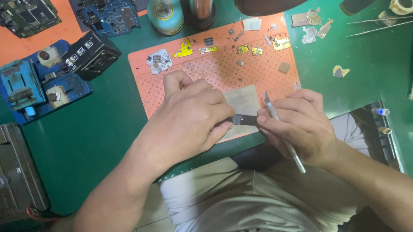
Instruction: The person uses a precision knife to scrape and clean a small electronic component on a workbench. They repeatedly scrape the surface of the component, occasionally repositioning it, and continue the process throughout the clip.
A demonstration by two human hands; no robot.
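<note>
where the two hands meet at the near edge of the orange work mat point(164, 92), a small dark flat part point(244, 119) is pinched between them, its long axis running left to right across the view, one end under the left fingertips and the other against the right thumb. the left hand point(189, 122) is curled tightly, fingers folded down and closed on the part's left end, knuckles up. the right hand point(302, 125) is also closed narrow: its fingertips meet the part's right end, and at the same time it grips a slim metal-handled craft knife point(281, 132), which lies slanted along the fingers with its pointed blade up and away near the index finger and its handle trailing down toward the wrist. just behind the part, a pale grey square pad point(241, 100) lies on the mat. farther back on the mat sit small yellow and silver chip pieces point(255, 47) and a round white scrap with components point(159, 61). to the left on the green table point(107, 124) stand a blue holding fixture point(39, 81) and a black boxy block point(91, 54); circuit boards point(108, 15) lie beyond. a round teal tin point(165, 12) and a metal cylinder point(201, 4) stand at the mat's far edge, and thin tweezers point(387, 23) rest at the right.
</note>
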